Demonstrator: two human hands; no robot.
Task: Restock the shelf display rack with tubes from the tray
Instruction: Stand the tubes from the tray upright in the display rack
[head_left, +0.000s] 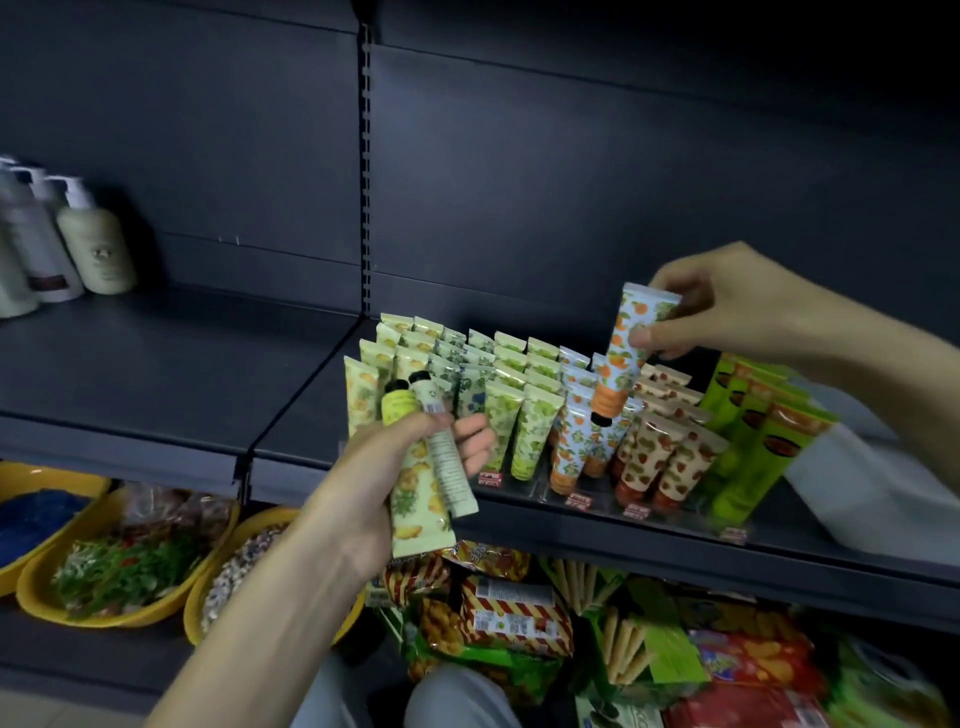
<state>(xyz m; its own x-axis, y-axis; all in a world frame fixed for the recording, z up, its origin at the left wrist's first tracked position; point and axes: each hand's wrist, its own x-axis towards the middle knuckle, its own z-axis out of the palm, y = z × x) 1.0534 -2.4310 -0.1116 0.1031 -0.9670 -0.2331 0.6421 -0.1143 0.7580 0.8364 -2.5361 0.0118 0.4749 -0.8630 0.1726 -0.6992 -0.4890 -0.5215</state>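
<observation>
A clear display rack (597, 506) on the dark shelf holds rows of upright patterned tubes: yellow, green, blue-and-orange, strawberry red. My right hand (727, 306) pinches an orange-patterned tube (626, 348) by its flat end, cap down, over the blue-and-orange row. In front of the rack's left end, my left hand (395, 478) grips two tubes (423, 467), caps up: a yellow-patterned one and a pale one showing its printed back. No tray shows clearly.
Bright green boxes (753, 431) stand right of the rack, with a white bag (872, 493) beyond. Pump bottles (78, 244) stand at the far left of the shelf. Below are yellow tubs (130, 618) of goods and a heap of snack packets (509, 608).
</observation>
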